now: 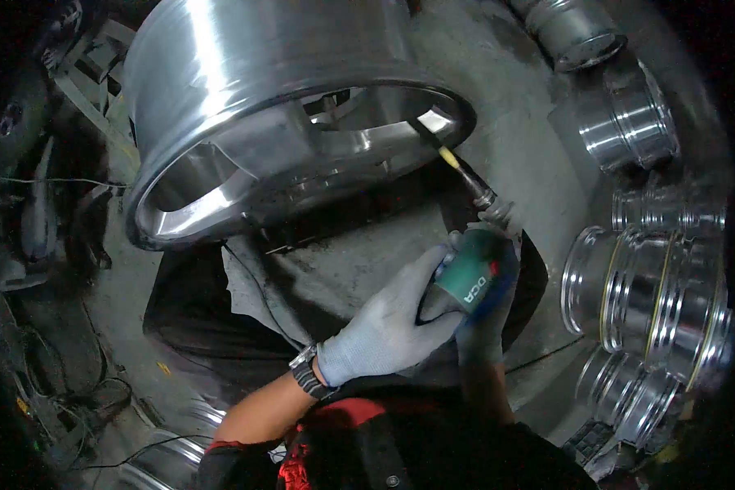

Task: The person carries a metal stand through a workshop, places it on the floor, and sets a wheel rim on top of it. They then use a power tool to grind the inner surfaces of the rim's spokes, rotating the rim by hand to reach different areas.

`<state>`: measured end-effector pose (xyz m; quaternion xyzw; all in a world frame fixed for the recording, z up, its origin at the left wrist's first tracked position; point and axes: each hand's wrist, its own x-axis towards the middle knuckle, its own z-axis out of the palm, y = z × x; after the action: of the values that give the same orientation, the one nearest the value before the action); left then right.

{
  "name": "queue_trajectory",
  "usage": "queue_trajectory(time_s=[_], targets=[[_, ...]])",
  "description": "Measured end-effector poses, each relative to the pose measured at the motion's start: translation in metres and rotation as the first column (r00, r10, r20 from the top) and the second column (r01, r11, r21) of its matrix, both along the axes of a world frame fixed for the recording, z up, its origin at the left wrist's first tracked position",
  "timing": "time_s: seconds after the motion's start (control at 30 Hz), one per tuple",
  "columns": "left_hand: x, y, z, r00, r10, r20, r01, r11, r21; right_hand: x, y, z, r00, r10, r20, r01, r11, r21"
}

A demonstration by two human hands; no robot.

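My left hand (pixel 388 327), in a pale grey work glove with a watch at the wrist, is wrapped around the green body of a DCA die grinder (pixel 475 269). On the tool's far side my gloved right hand (pixel 486 322) grips it too, partly hidden by the body and in shadow. From the metal nose, a slim dark shaft with a yellow band reaches up and left. Its tip overlaps the lower rim of a large bare-metal wheel rim (pixel 261 73), near a window between the spokes. The wheel is tilted, its spoked face turned down towards me.
Several polished wheel rims (pixel 645 286) are lined up along the right side, with another rim (pixel 576 37) at the top right. Cables (pixel 77 384) and metal stands (pixel 94 77) lie on the left. Part of a rim (pixel 167 461) shows at the bottom left, and my bent legs frame the floor.
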<state>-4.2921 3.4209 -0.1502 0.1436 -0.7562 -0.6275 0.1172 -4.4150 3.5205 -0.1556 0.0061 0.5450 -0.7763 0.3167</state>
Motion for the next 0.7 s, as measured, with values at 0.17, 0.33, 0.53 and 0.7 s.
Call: queue_trajectory(time_s=[0.17, 0.33, 0.53, 0.7], targets=[[-0.005, -0.003, 0.007, 1.0, 0.005, 0.03, -0.004, 1.0, -0.012, 0.001, 0.001, 0.002, 0.999, -0.047, -0.016, 0.047, 0.999, -0.025], [-0.01, -0.01, 0.003, 0.998, -0.062, -0.003, 0.062, 0.998, 0.019, -0.001, -0.005, 0.004, 0.989, -0.099, -0.111, 0.102, 0.994, 0.027], [0.009, 0.002, -0.003, 0.991, 0.058, -0.12, -0.065, 0.996, -0.058, 0.011, -0.001, 0.008, 1.0, 0.014, 0.018, -0.014, 1.0, -0.009], [0.005, -0.008, 0.007, 1.0, 0.005, -0.022, -0.005, 1.0, 0.001, 0.016, -0.01, 0.007, 0.987, -0.051, -0.149, 0.063, 0.995, 0.074]])
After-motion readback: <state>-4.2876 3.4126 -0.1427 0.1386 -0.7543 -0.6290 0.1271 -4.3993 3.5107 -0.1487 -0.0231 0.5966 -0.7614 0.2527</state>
